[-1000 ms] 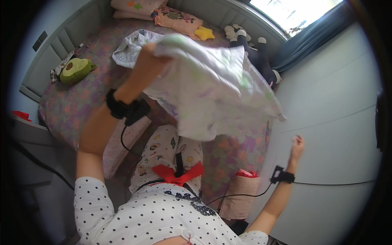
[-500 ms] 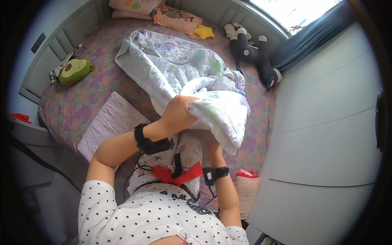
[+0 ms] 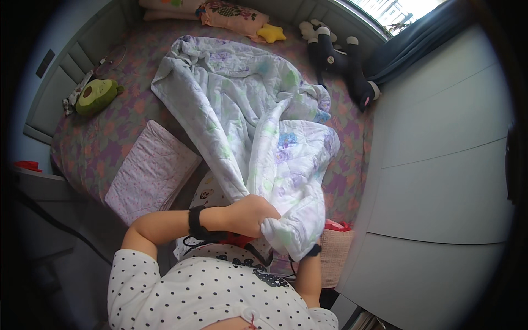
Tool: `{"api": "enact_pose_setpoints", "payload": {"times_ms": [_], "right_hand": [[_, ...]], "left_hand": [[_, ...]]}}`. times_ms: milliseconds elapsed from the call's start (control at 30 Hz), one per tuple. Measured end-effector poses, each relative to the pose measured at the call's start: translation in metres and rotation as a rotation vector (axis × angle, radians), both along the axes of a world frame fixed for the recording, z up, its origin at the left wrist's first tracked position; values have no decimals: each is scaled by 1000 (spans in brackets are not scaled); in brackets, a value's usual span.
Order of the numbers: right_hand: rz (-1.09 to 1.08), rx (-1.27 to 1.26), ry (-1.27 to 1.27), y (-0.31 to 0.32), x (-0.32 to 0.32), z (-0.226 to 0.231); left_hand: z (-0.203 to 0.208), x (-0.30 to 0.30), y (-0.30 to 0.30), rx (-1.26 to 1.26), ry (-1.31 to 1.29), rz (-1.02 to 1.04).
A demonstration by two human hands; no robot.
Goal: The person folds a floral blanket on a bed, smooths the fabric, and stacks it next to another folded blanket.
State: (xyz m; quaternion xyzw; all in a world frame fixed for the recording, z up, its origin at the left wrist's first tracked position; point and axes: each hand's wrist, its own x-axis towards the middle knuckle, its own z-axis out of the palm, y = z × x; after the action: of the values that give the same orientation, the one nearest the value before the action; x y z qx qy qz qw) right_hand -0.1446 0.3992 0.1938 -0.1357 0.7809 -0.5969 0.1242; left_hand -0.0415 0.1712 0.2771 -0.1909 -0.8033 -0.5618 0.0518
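A white quilt [image 3: 231, 110] with pale purple, blue and green flowers lies loosely bunched on the bed, its near end pulled up toward my waist. My left hand [image 3: 250, 215] is closed in a fist on the quilt's near edge, the fingers curled into the cloth. The quilt's near corner hangs over my right hand and hides it. Only the right wrist with a black strap [image 3: 313, 251] and the forearm show, so what those fingers do cannot be seen. A folded pink-dotted pad [image 3: 151, 173] lies on the bed to the left of my legs.
The flowered bed sheet [image 3: 137, 110] carries a green avocado cushion [image 3: 99, 97] at left, pillows [image 3: 234, 19] and a yellow star cushion [image 3: 271, 33] at the far end, and a dark plush toy [image 3: 335, 60] at far right. A grey cabinet [image 3: 440, 181] and a woven bag [image 3: 336, 256] stand right.
My left hand has drawn the quilt's near edge down toward my body, and the quilt has spread out more. The right hand has moved nearer me and become covered by cloth.
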Motion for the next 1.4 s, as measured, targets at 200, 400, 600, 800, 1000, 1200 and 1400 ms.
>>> {"api": "enact_pose_setpoints", "payload": {"times_ms": [200, 400, 600, 800, 1000, 1200, 1400], "right_hand": [[-293, -99, 143, 42, -11, 77], [-253, 106, 27, 57, -15, 66], [227, 294, 146, 32, 18, 45], [418, 284, 64, -17, 6, 24], [740, 179, -69, -38, 0, 14], [175, -153, -265, -41, 2, -12], [315, 131, 159, -47, 14, -9]], "left_hand": [[24, 3, 6, 182, -97, -274], [-7, -33, 20, 375, -270, 114], [-55, -34, 16, -101, -586, 168], [-84, -7, -5, -275, -451, -102], [-100, 5, -34, -98, -523, -27], [-112, 4, -41, 397, -551, 245], [-99, 2, -43, 345, -728, -10]]}}
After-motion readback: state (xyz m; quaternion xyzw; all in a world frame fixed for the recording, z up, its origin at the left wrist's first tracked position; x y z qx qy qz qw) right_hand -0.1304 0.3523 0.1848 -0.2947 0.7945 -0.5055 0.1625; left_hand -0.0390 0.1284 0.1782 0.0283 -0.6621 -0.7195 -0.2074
